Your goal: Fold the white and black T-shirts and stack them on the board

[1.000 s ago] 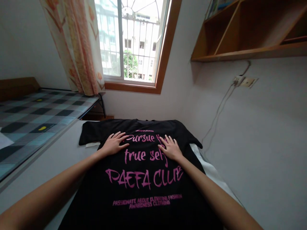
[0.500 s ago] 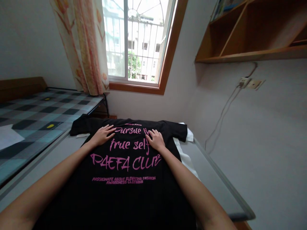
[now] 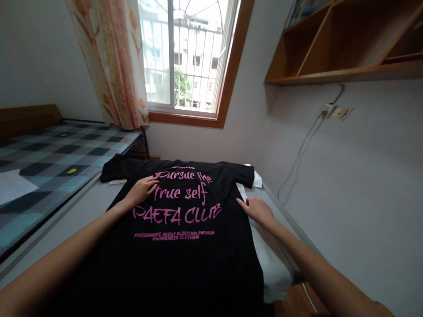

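While the black short-sleeved T-shirt (image 3: 198, 268) lies spread beneath and past both hands, white cloth (image 3: 276, 273) shows along its right edge. The right hand (image 3: 258, 210) is at that edge, fingers bent; whether it pinches fabric cannot be told. Slightly farther, the left hand (image 3: 142, 190) rests on the shirt beside the pink lettering (image 3: 176, 215), fingers outstretched, gripping nothing.

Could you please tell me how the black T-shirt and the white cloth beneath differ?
The black T-shirt bears pink lettering; the white cloth shows none where visible. The black T-shirt lies on top, spread out; the white cloth lies underneath, showing only past its edges. The left hand rests on the black T-shirt, not directly on the white cloth. Both lie over the grey surface.
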The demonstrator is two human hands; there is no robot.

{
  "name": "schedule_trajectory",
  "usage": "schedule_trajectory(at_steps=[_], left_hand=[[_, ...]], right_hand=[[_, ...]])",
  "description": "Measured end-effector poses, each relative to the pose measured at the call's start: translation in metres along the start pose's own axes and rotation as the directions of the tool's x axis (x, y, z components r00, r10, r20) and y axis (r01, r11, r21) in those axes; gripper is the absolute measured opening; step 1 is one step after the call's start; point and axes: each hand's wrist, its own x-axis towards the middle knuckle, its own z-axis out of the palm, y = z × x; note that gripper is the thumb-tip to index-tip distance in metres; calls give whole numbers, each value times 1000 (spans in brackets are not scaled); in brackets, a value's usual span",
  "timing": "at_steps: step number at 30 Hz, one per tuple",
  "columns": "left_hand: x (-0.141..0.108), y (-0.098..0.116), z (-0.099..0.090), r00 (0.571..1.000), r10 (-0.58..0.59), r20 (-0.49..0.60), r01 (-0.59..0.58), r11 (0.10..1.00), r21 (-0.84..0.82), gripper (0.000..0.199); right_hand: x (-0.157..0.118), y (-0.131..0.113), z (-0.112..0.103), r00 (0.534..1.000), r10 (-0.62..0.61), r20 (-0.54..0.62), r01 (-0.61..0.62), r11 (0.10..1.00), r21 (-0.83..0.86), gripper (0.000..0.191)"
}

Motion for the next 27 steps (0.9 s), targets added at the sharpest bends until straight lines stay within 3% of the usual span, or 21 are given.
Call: schedule_trajectory(at_steps=[3,5,7,8,10,12,13,15,17,20,23,25,27], left_hand=[[-2,3,-3,999,-38,19,39,999,-19,49],[-2,5,-6,997,-64,35,65,997,-35,46],[-2,8,-8,995,-89,49,91,995,-49,42],[-2,9,-9,994,-99,55,101,993,-53,42],[-4,10,-10,992,-108,62,112,992,-55,42],[-5,10,-10,991,-116,66,119,992,-48,43],[-5,10,-9,990,-121,68,124,991,-43,44],[-6,9,-8,989,-130,70,133,990,-39,45],[-5,8,-7,989,-124,77,128,991,-42,45],[-4,7,-8,991,-91,94,96,994,-56,48],[-5,7,-11,992,-65,112,71,996,-50,50],[-7,7,-16,990,-59,131,65,997,-37,49],[-8,8,-20,987,-51,154,58,998,-38,48]], right_hand=[[-15,13,1,982,-118,148,93,982,164,49],[-24,13,-1,980,-189,68,158,935,318,45],[-34,8,-6,984,-168,-49,170,846,505,43],[-40,5,-10,989,-139,-49,139,768,625,43],[-52,0,-18,984,-136,111,-19,545,838,42],[-63,1,-24,901,-238,362,-259,374,890,42],[-68,4,-26,838,-289,462,-355,353,865,44],[-75,16,-29,740,-337,582,-447,401,800,48],[-81,29,-29,706,-356,612,-432,467,771,46],[-91,44,-34,741,-433,514,-318,447,836,42],[-105,49,-49,759,-471,449,-261,411,873,51],[-113,51,-62,771,-452,448,-238,448,862,57],[-116,59,-70,815,-392,426,-187,518,835,58]])
